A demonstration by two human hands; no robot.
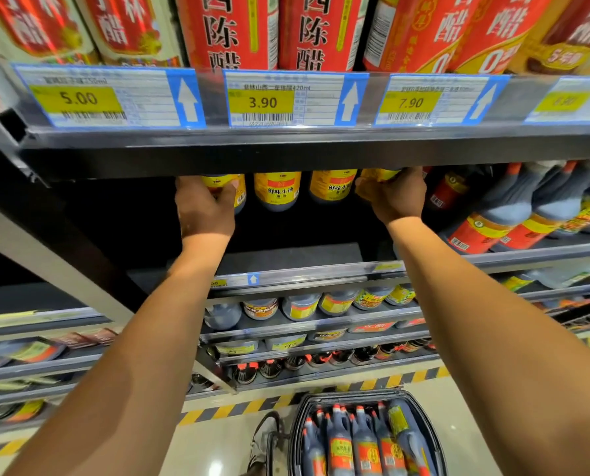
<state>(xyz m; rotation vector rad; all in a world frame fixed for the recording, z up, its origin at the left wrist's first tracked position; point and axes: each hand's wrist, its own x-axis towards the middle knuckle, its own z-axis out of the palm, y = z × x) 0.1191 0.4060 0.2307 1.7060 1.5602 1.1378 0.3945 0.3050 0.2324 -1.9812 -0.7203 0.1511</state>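
Note:
Both my arms reach into a store shelf under a dark shelf edge. My left hand [202,207] grips a dark soy sauce bottle with a yellow label [240,192] at the left end of a row. My right hand [395,197] grips another yellow-labelled bottle [379,174] at the right end of the same row. Between them stand two matching bottles, one [277,190] nearer my left hand and one [333,185] nearer my right. The tops of all these bottles are hidden by the shelf above.
The upper shelf rail [286,142] carries price tags, with red vinegar bottles [232,32] above. Red-labelled bottles [486,228] stand to the right. Lower shelves [307,321] hold more bottles. A basket [434,438] of dark bottles sits on the floor by a striped line [238,408].

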